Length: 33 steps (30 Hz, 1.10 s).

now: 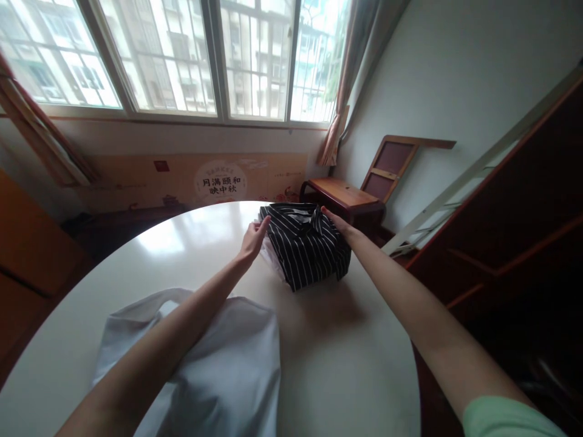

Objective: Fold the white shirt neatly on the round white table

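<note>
White table [355, 376]; striped shirt [305, 252], collar [317, 223] toward window [257, 67]; left hand [252, 241], right hand [337, 223] gripping its sides.

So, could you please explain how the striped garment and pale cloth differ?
The striped garment is black with white lines; the pale cloth is plain. The striped garment is folded compactly between the left hand and right hand, while the pale cloth lies spread beneath the left forearm. Both look like fabric.
</note>
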Motion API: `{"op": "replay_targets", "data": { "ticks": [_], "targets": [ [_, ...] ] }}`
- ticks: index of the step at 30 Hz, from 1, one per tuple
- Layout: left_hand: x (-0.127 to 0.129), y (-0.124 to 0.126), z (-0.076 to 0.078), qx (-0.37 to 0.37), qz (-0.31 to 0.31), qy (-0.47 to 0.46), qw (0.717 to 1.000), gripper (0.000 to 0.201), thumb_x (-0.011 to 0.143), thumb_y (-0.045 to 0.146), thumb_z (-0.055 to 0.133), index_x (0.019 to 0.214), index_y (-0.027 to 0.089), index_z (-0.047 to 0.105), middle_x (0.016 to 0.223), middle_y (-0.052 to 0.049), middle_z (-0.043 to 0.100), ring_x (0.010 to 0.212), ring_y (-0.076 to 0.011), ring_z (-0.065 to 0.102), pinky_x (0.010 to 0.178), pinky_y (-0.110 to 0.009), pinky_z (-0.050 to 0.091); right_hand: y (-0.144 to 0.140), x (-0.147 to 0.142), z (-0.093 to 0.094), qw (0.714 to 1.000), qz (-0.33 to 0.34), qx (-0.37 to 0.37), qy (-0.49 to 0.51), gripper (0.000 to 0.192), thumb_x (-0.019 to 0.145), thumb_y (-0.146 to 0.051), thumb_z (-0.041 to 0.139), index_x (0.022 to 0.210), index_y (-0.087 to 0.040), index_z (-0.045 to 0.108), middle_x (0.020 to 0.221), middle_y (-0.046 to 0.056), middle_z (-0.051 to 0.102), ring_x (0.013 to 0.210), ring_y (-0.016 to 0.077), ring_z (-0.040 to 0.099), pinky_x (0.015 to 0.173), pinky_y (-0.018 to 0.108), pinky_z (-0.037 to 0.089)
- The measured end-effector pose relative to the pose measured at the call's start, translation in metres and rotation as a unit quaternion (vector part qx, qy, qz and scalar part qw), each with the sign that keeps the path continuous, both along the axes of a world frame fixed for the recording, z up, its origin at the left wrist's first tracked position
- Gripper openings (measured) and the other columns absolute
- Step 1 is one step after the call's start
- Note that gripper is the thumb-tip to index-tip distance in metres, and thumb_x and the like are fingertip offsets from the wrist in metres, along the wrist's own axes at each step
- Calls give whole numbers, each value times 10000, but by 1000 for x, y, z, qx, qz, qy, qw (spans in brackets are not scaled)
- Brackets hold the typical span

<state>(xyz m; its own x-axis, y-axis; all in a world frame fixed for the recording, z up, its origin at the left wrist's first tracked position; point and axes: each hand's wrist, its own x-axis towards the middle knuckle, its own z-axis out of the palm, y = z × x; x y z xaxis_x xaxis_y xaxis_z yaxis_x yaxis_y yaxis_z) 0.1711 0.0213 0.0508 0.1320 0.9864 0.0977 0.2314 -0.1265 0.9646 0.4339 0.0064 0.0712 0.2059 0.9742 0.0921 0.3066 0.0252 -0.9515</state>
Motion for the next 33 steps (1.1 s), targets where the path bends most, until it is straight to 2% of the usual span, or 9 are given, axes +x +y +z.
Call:
{"op": "replay_targets", "data": {
  "ticks": [3,6,11,14,17,21,25,29,33],
  "targets": [
    [0,-3,-1,77,-5,121,990,340,747,501,565,721,165,523,741,-61,586,705,-181,546,630,-282,388,4,5,1,996,-48,-52,60,230,692,-311,711,782,-127,606,670,23,665,610,126,611,716,278,509],
    [1,-6,11,124,-3,149,981,156,760,307,541,680,174,527,682,-19,555,653,-150,508,614,-265,353,8,7,13,996,-65,-33,58,195,640,-146,717,802,-129,609,680,-10,660,589,96,591,721,259,498],
    [8,3,46,263,58,73,960,165,793,267,512,661,169,519,641,4,523,609,-117,453,582,-237,319,23,6,49,996,-58,34,55,136,690,-144,657,817,-142,608,723,-9,664,603,98,598,710,267,505],
    [14,32,59,220,100,-13,970,147,793,260,525,683,162,537,639,7,542,615,-110,485,575,-216,339,41,-1,57,992,-105,67,-33,185,775,-256,602,922,-143,594,867,31,681,736,122,629,774,281,503],
    [14,62,46,83,137,-24,987,138,776,266,551,683,164,555,710,-6,601,690,-121,551,625,-212,386,54,-10,45,972,-158,-2,-174,288,792,-310,593,1003,-115,575,1022,96,660,930,169,621,879,307,468],
    [-4,71,4,-27,105,-6,994,197,709,269,599,565,153,530,561,-25,571,565,-139,552,565,-234,409,52,-17,24,957,-172,-74,-223,492,692,-259,695,1106,-38,545,1151,223,585,1125,297,542,983,422,395],
    [-25,63,-25,-57,89,5,994,194,673,306,612,576,153,543,575,-27,586,543,-117,535,536,-212,411,25,-38,31,927,-193,-4,-322,672,768,-338,616,1332,-57,383,1359,223,414,1298,313,366,1069,431,301],
    [-36,59,-35,-72,67,22,995,157,650,286,580,581,149,542,577,-33,590,532,-112,529,506,-203,408,-21,-97,30,881,-60,64,-465,821,763,-526,567,1414,-113,286,1424,188,345,1322,319,321,1074,465,298],
    [-44,52,-33,-61,37,37,997,152,659,285,525,599,146,544,588,-40,597,532,-115,531,515,-215,420,-51,-151,-7,806,33,12,-591,879,689,-524,644,1406,-136,315,1443,226,297,1322,390,287,1052,581,241]
  ]
}}
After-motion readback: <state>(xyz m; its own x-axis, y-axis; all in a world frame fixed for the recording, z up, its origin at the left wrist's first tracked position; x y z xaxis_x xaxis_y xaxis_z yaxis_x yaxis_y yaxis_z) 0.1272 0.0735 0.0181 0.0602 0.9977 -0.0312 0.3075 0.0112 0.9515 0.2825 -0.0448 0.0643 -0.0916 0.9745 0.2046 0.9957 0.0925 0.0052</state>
